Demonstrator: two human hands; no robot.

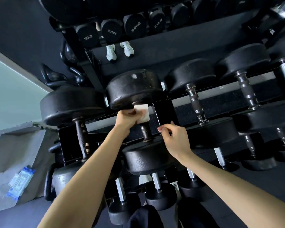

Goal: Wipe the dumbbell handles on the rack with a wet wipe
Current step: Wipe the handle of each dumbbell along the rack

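Note:
A black dumbbell (135,89) lies on the black rack (164,111) in the middle of the head view, its dark handle (146,132) running toward me. My left hand (127,118) grips a white wet wipe (142,113) wrapped round the far end of that handle, just under the far weight head. My right hand (175,139) hovers beside the handle to the right, fingers loosely curled, holding nothing that I can see. More dumbbells lie left (80,129) and right (196,102) on the same shelf.
A blue and white wipe packet (21,181) lies on the grey ledge at the lower left. Smaller dumbbells with chrome handles (155,181) sit on the lower shelf. A mirror behind the rack reflects dumbbells and white shoes (119,50). Kettlebells (56,76) stand at the left.

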